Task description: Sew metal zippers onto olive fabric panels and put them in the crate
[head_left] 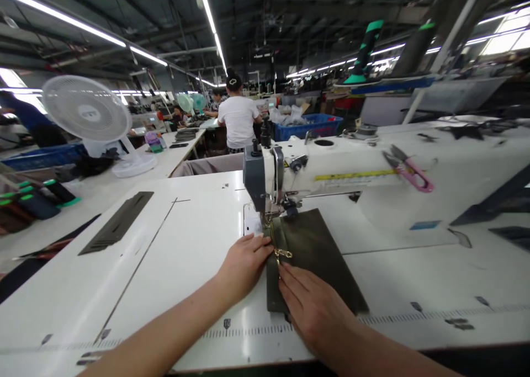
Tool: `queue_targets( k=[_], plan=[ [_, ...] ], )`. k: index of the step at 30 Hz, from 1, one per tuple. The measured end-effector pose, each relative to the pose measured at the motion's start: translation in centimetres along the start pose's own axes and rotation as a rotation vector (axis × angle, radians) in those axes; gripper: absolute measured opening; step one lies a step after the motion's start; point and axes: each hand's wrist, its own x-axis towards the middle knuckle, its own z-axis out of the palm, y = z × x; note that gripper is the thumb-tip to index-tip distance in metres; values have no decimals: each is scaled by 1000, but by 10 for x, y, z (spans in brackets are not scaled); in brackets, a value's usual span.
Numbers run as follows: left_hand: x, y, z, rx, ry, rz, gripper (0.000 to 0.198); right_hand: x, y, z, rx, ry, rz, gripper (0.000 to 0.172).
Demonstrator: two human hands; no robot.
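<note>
A dark olive fabric piece (pixel 318 255) with a brass zipper pull (pixel 283 253) lies on the white table under the needle of a white and grey sewing machine (pixel 265 178). My left hand (pixel 244 264) rests flat at the piece's left edge, fingers stretched toward the zipper. My right hand (pixel 310 305) lies flat on the fabric's near part, fingers extended and pressing it down.
A stack of dark fabric strips (pixel 118 222) lies at left. Pink thread snips (pixel 408 167) and a yellow ruler (pixel 356 174) sit on the machine arm. A white fan (pixel 89 115) stands far left. A person in a white shirt (pixel 238 117) works ahead, beside a blue crate (pixel 308 126).
</note>
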Motion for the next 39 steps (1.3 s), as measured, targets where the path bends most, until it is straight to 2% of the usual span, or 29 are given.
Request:
queue_targets(
  k=[3, 10, 15, 26, 31, 39],
  plan=[
    [1, 2, 0, 8, 21, 6, 23, -7, -4, 9, 21, 80, 1, 29],
    [0, 4, -3, 10, 26, -16, 26, -1, 0, 7, -21, -50, -6, 29],
    [-2, 0, -2, 21, -18, 33, 25, 5, 8, 7, 2, 27, -70, 28],
    [1, 3, -3, 52, -71, 17, 23, 2, 8, 7, 117, 44, -13, 36],
    [6, -1, -4, 24, -57, 16, 24, 4, 12, 12, 134, 16, 21, 36],
    [12, -8, -3, 20, -22, 15, 24, 10, 24, 24, 140, 53, 22, 35]
  ],
)
